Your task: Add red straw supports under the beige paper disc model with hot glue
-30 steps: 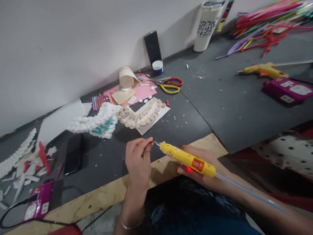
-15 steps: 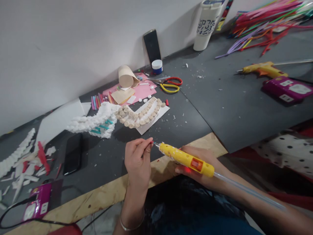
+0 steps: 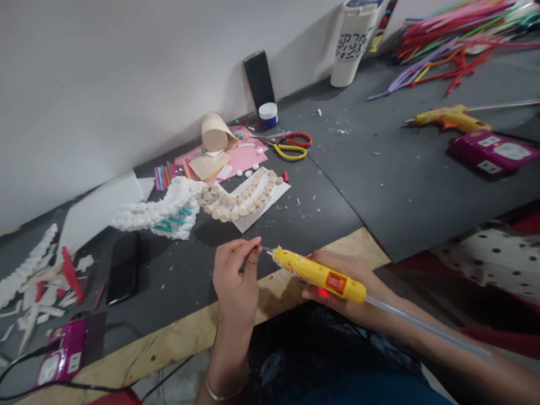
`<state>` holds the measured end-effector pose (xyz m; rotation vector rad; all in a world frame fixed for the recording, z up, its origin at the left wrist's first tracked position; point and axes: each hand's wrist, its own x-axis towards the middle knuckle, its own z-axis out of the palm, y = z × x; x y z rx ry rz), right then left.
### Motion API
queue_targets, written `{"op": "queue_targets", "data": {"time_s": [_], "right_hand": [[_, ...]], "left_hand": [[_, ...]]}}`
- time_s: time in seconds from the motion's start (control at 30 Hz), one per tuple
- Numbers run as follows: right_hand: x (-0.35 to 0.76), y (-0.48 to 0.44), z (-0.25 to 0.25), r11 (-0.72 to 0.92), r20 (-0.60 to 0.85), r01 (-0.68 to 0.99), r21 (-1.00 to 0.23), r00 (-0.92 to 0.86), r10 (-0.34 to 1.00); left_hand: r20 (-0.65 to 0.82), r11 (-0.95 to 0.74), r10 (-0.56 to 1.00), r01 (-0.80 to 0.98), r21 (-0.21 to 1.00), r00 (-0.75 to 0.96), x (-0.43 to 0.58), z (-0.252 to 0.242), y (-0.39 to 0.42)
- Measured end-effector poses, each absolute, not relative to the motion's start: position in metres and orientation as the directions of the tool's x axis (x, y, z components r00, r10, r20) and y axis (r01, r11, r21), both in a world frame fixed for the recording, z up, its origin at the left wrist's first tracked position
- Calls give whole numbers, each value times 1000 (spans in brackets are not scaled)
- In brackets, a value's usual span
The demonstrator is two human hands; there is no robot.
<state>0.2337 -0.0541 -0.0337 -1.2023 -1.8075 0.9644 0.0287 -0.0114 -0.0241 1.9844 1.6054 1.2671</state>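
Note:
My left hand (image 3: 235, 275) pinches a thin stick with a small red tip (image 3: 257, 246) between thumb and fingers. My right hand (image 3: 333, 260) is wrapped around a yellow hot glue gun (image 3: 318, 275), with a long clear glue stick (image 3: 426, 327) running from its back. The gun's metal nozzle sits right by the red tip, and I cannot tell if they touch. Beyond my hands lie rows of rolled paper spirals on a white card (image 3: 253, 202), beside a white ruffled paper strip (image 3: 156, 214).
A second yellow glue gun (image 3: 451, 118) and a magenta power strip (image 3: 491, 152) lie at right. Pipe cleaners (image 3: 447, 45) are heaped behind them. Scissors (image 3: 291, 145), a black phone (image 3: 124, 269) and paper scraps sit on the dark tabletop, which ends at a plywood edge (image 3: 202, 320).
The whole scene has shifted slightly left in the picture with my head. Both hands keep the same hold, and the nozzle stays by the red tip.

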Motion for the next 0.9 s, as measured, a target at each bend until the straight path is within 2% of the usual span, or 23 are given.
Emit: {"op": "queue_targets", "data": {"time_s": [0.07, 0.17, 0.27, 0.37, 0.57, 0.77, 0.9], "right_hand": [[235, -54, -32, 295, 194, 375, -879, -284, 939], [236, -55, -29, 356, 281, 339, -871, -251, 926], [236, -57, -27, 431, 381, 302, -851, -211, 900], [234, -57, -27, 462, 408, 279, -842, -233, 883], [230, -58, -32, 463, 376, 290, -838, -309, 874], [234, -57, -36, 487, 368, 334, -807, -361, 857], [234, -57, -37, 491, 370, 338, -803, -365, 855]], "left_hand": [[313, -230, 945, 500, 835, -89, 29, -27, -9], [5, 11, 986, 97, 995, -168, 28, -35, -3], [-250, 212, 963, -291, 933, -99, 27, -40, 2], [-406, 359, 914, -478, 802, 5, 30, -35, 2], [-537, 505, 832, -589, 631, 139, 37, -15, -3], [-547, 539, 825, -488, 687, 142, 40, -3, -7], [-565, 553, 813, -492, 672, 142, 42, -2, -8]]}}
